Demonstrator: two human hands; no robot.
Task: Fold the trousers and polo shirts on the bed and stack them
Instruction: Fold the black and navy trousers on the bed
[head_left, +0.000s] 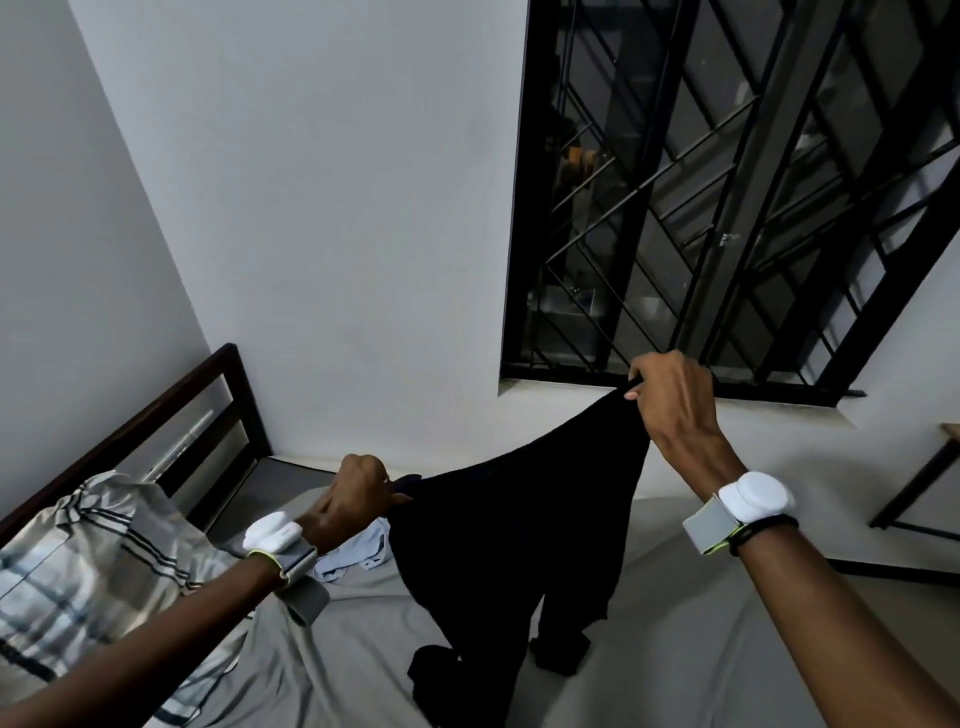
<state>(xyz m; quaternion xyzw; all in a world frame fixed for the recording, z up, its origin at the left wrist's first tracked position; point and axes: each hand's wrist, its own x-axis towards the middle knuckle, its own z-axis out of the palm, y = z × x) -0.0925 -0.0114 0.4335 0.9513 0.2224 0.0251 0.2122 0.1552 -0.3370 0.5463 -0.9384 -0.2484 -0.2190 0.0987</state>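
Barred window (727, 182) in the white wall beyond the bed; dark headboard (156, 410) far left; table frame (919, 483) at right edge. Left forearm crosses in front of striped shirt (93, 551); pale blue garment (358, 553) partly hidden behind left wrist. Black trousers (498, 530) held up over grey sheet (701, 649); top edge stretched; legs hang, ends crumpled on the sheet. Left hand (358, 493) fisted round one end of that edge; right hand (670, 395), higher, pinches the other. Count: three garments; two hands; two white wrist units (756, 496).
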